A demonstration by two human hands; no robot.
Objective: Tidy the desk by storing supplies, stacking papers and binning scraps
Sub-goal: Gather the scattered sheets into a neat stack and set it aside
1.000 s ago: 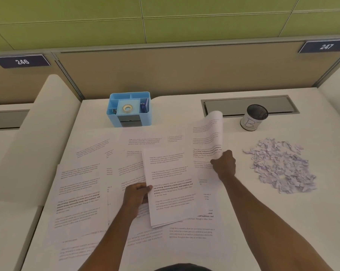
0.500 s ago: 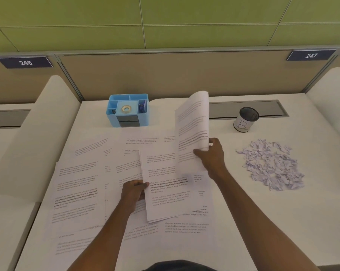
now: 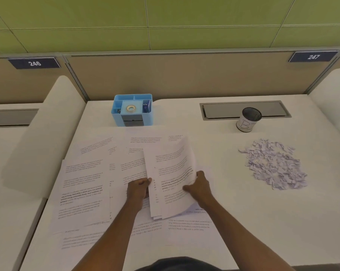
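The white tabletop (image 3: 214, 241) fills most of what I see, backed along its far edge by a tan partition panel (image 3: 175, 75) under a green wall. A grey recessed cable tray (image 3: 223, 110) is set into the tabletop near the far edge, right of centre.

Loose white printed sheets (image 3: 83, 188) lie spread and overlapping across the left and middle of the tabletop, reaching from near the front edge up towards the far edge.

On the right side of the tabletop, well apart from the sheets, sits a heap of small torn white paper scraps (image 3: 272, 165).

In the middle I hold a small stack of printed white pages (image 3: 171, 178) above the spread sheets. Its top page curls up at the far end and is tilted. My left hand (image 3: 138, 189) is closed on the stack's left edge, thumb on top. My right hand (image 3: 200, 185) pinches the right edge of the top page, thumb lying over the print and fingers behind it.

A light blue plastic desk organiser (image 3: 133, 110) stands near the far edge, left of centre. A roll of clear tape (image 3: 131, 108) lies in its middle compartment, and small dark items sit in the side compartments; I cannot tell what they are.

A black mesh cup with a white paper label (image 3: 248, 119) stands upright just in front of the cable tray, beyond the scraps.
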